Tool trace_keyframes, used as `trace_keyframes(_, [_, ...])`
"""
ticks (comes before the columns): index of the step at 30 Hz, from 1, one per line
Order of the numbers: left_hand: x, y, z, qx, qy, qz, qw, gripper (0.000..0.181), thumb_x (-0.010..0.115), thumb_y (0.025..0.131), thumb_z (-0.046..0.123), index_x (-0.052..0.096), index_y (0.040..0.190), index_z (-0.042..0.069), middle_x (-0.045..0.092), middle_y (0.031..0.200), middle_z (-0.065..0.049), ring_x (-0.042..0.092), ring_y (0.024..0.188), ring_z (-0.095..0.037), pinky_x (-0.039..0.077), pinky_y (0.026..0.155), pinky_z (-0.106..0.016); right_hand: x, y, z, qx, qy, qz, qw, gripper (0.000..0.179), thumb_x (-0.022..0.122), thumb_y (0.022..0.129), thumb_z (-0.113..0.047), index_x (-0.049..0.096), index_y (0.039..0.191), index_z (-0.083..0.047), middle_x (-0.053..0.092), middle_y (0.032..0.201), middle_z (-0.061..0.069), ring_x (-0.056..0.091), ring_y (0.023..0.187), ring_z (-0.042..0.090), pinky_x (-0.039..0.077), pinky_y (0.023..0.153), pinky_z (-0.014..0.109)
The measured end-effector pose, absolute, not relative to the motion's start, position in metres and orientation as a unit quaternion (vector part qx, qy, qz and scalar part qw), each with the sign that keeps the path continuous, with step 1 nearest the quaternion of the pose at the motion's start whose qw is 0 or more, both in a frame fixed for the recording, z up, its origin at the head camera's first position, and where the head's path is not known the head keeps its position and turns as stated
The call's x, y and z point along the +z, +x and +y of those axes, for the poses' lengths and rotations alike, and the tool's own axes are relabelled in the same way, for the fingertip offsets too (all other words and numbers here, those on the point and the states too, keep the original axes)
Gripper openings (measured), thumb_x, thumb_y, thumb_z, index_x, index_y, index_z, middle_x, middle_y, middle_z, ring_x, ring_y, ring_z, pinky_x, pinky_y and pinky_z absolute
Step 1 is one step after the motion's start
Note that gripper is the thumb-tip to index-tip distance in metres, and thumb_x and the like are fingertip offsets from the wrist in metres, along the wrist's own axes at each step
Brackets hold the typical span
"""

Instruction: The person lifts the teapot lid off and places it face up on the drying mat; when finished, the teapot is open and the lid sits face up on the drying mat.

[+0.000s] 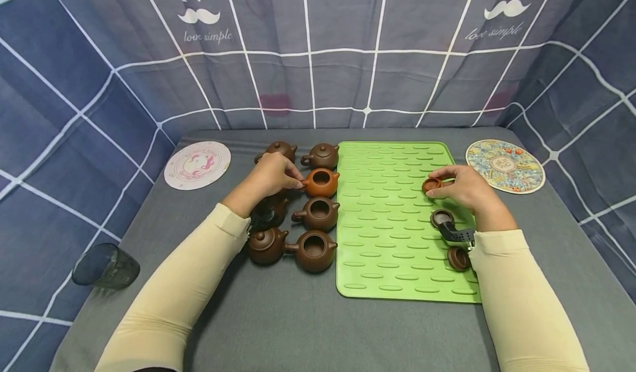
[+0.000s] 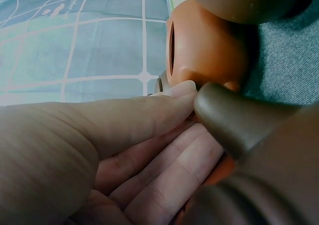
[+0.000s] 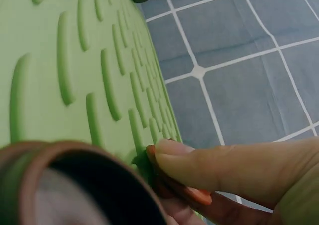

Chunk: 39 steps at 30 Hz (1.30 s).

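Note:
My left hand [image 1: 270,176] pinches the handle of an orange-brown teapot [image 1: 323,189], whose top is uncovered. That teapot [image 2: 214,48] stands on the grey cloth by the green mat's left edge. Over the mat's right side, my right hand [image 1: 464,187] holds a small orange lid [image 3: 200,195] between thumb and fingers. Nearer me on the mat lie a brown lid [image 1: 441,218], hollow side up, and another brown lid [image 1: 458,259], partly beside my sleeve. Two open brown teapots [image 1: 325,224] [image 1: 315,264] stand in front of the orange one.
Lidded brown teapots [image 1: 322,157] [image 1: 281,149] [image 1: 266,246] stand at left; another is mostly hidden by my left wrist. The ridged green mat [image 1: 377,234] covers the middle right. Round patterned discs [image 1: 197,165] [image 1: 505,165] lie at both sides. A dark glass [image 1: 106,267] stands far left.

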<state>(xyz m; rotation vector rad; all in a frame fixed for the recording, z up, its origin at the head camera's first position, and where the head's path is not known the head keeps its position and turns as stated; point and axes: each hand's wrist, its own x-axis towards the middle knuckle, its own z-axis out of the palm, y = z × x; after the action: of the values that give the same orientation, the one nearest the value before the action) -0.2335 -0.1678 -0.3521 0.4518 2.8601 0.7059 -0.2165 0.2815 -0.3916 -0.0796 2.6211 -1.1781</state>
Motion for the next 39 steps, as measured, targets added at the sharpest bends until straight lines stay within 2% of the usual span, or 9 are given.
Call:
trace_keyframes(3, [-0.352, -0.232, -0.169, 0.236, 0.152, 0.956, 0.081, 0.014, 0.089, 0.089, 0.020, 0.086, 0.099, 0.010, 0.075, 0.078, 0.004, 0.067, 0.081, -0.021, 0.054, 0.084, -0.042, -0.392, -0.217, 0.281, -0.397, -0.028, 0.909, 0.125, 0.059, 0.085, 0.092, -0.019, 0.060, 0.140, 0.004, 0.063, 0.126, 0.027, 0.061, 0.108, 0.038, 0.048, 0.088, 0.045])
trace_keyframes(6, [-0.352, -0.232, -0.169, 0.234, 0.152, 0.957, 0.081, 0.014, 0.089, 0.089, 0.020, 0.086, 0.099, 0.010, 0.075, 0.079, 0.005, 0.067, 0.086, -0.022, 0.052, 0.092, -0.045, -0.391, -0.216, 0.282, -0.390, -0.033, 0.912, 0.124, 0.059, 0.086, 0.091, -0.020, 0.061, 0.140, 0.004, 0.063, 0.126, 0.027, 0.060, 0.109, 0.039, 0.048, 0.089, 0.047])
trace_keyframes(11, [-0.351, -0.232, -0.168, 0.232, 0.149, 0.957, 0.086, 0.013, 0.088, 0.090, 0.021, 0.086, 0.099, 0.012, 0.075, 0.078, 0.006, 0.068, 0.087, -0.022, 0.051, 0.096, -0.046, -0.387, -0.213, 0.289, -0.374, -0.045, 0.917, 0.129, 0.066, 0.084, 0.094, -0.034, 0.060, 0.143, 0.002, 0.059, 0.133, 0.028, 0.057, 0.116, 0.040, 0.046, 0.094, 0.051])
trace_keyframes(16, [-0.352, -0.233, -0.169, 0.235, 0.146, 0.957, 0.087, 0.012, 0.088, 0.090, 0.021, 0.086, 0.099, 0.012, 0.074, 0.077, 0.005, 0.067, 0.081, -0.021, 0.054, 0.086, -0.042, -0.382, -0.211, 0.295, -0.387, -0.034, 0.911, 0.139, 0.071, 0.074, 0.099, -0.049, 0.056, 0.148, 0.000, 0.054, 0.142, 0.027, 0.060, 0.117, 0.041, 0.043, 0.101, 0.053])
trace_keyframes(21, [-0.352, -0.233, -0.169, 0.241, 0.146, 0.955, 0.087, 0.012, 0.088, 0.090, 0.020, 0.086, 0.099, 0.011, 0.074, 0.076, 0.004, 0.066, 0.072, -0.019, 0.055, 0.072, -0.037, -0.378, -0.210, 0.297, -0.407, -0.014, 0.900, 0.153, 0.076, 0.068, 0.101, -0.054, 0.051, 0.152, -0.001, 0.050, 0.147, 0.027, 0.061, 0.120, 0.043, 0.039, 0.105, 0.055])
trace_keyframes(25, [-0.352, -0.234, -0.169, 0.236, 0.150, 0.956, 0.084, 0.013, 0.089, 0.089, 0.020, 0.086, 0.098, 0.011, 0.074, 0.076, 0.005, 0.066, 0.072, -0.018, 0.054, 0.076, -0.038, -0.377, -0.208, 0.297, -0.416, -0.005, 0.897, 0.152, 0.076, 0.067, 0.102, -0.054, 0.049, 0.153, -0.001, 0.047, 0.149, 0.028, 0.059, 0.123, 0.045, 0.037, 0.107, 0.058])
trace_keyframes(30, [-0.352, -0.235, -0.169, 0.229, 0.154, 0.958, 0.078, 0.013, 0.090, 0.088, 0.021, 0.086, 0.097, 0.012, 0.074, 0.076, 0.006, 0.067, 0.080, -0.020, 0.053, 0.088, -0.042, -0.373, -0.206, 0.295, -0.394, -0.019, 0.913, 0.103, 0.069, 0.064, 0.104, -0.052, 0.056, 0.146, 0.002, 0.052, 0.139, 0.029, 0.061, 0.116, 0.046, 0.043, 0.099, 0.059])
trace_keyframes(34, [-0.351, -0.235, -0.168, 0.232, 0.151, 0.958, 0.080, 0.013, 0.089, 0.088, 0.021, 0.086, 0.097, 0.012, 0.074, 0.076, 0.005, 0.066, 0.080, -0.020, 0.053, 0.084, -0.040, -0.365, -0.204, 0.289, -0.385, -0.030, 0.920, 0.069, 0.066, 0.064, 0.104, -0.052, 0.061, 0.142, 0.002, 0.056, 0.131, 0.027, 0.056, 0.115, 0.044, 0.043, 0.094, 0.059])
trace_keyframes(39, [-0.350, -0.234, -0.168, 0.227, 0.151, 0.958, 0.087, 0.013, 0.089, 0.089, 0.021, 0.086, 0.097, 0.012, 0.075, 0.076, 0.005, 0.067, 0.079, -0.020, 0.053, 0.085, -0.042, -0.356, -0.200, 0.280, -0.374, -0.039, 0.925, 0.058, 0.066, 0.064, 0.103, -0.053, 0.061, 0.142, 0.000, 0.057, 0.131, 0.025, 0.054, 0.116, 0.042, 0.043, 0.092, 0.058])
